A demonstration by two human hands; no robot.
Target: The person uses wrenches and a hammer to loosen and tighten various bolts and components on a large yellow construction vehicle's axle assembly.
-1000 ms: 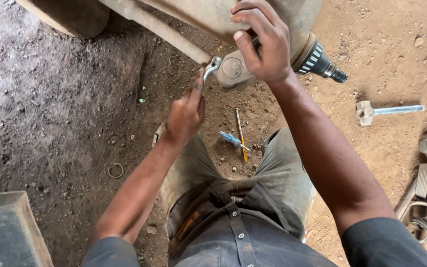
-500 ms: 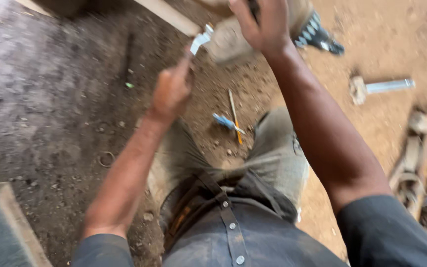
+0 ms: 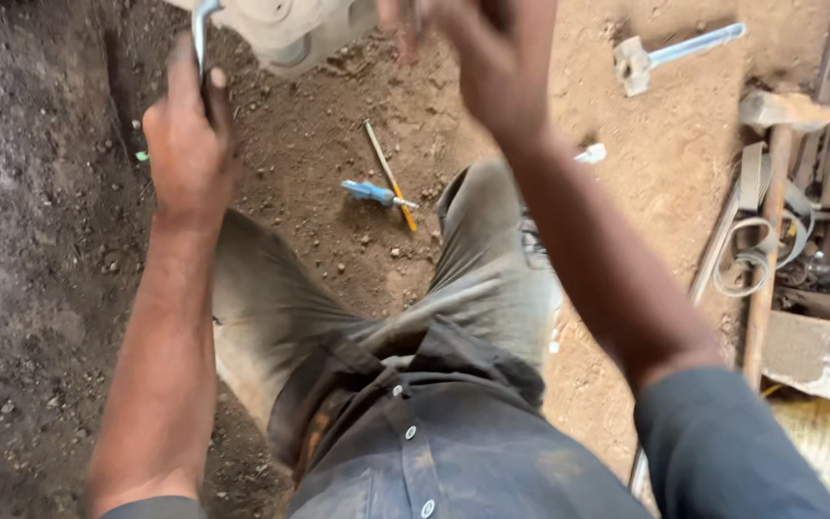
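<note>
Crouching over the dirt floor [image 3: 319, 173], the person had shifted a good deal in the last second: a moment earlier the grey metal housing with its ribbed shaft end sat well inside the view, and now only its lower edge, the housing [image 3: 285, 29], showed at the very top, so the head had dipped and the hands had ridden up toward the frame's rim. The left hand [image 3: 189, 135] kept its grip pressed together around the shank of a bent metal wrench [image 3: 202, 24], whose head reached up to the housing's left side; whether it was seated on a fastener I could not tell, since the contact lay at the picture's edge. The right hand [image 3: 477, 58] was blurred and half cut off, up against the right of the housing as before, and I could not say if its grip was closed on anything or merely resting there. Judging by that, the turning or loosening at the housing looked to be carrying on rather than finished. On the ground between the knees lay a blue-handled screwdriver [image 3: 377, 194] crossing a thin yellow rod [image 3: 391, 178], unmoved. Off to the right a pale T-shaped socket wrench [image 3: 674, 50] lay on the sand, and nearer the edge a hammer [image 3: 770, 163] with a long wooden handle.
</note>
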